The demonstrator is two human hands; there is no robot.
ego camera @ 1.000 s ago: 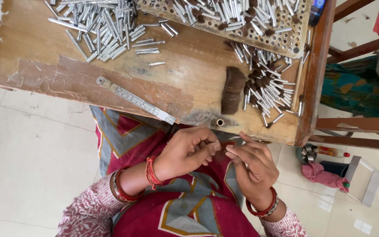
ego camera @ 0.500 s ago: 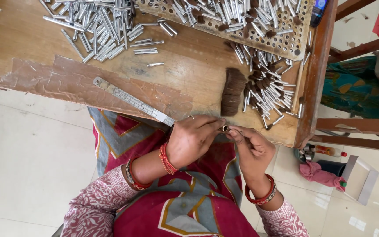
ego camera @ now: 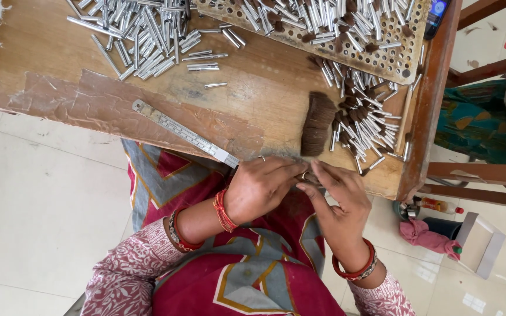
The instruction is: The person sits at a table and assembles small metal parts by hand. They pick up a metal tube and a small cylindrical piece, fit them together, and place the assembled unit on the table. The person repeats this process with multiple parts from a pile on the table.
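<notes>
- Ferrule, a small metal tube [ego camera: 304,175], sits pinched between the two hands at the near edge of the wooden table [ego camera: 265,88]; only a ring-like end shows, the rest is hidden by fingers.
- Left hand [ego camera: 262,187]: fingers curled together over the tube, thumb tucked toward the right hand. Clamped on it, as far as can be seen.
- Right hand [ego camera: 338,196]: fingertips closed against the same tube from the other side, touching the left hand.
- Change against the earlier frames: both hands have risen from the lap to the table edge and now meet just below the bristle bundle [ego camera: 317,124]. Judgement: the tube is being worked at the table, not idle in the lap.
- Bristle bundle, dark brown, lies flat on the table just beyond the hands, untouched.
- Steel ruler [ego camera: 185,133] lies at a slant, left of the hands.
- Loose tubes with dark tips [ego camera: 370,117] are heaped right of the bundle.
- Plain silver tubes [ego camera: 142,35] are piled at the table's far left.
- Perforated tray [ego camera: 408,61] of upright tubes stands at the far edge.
</notes>
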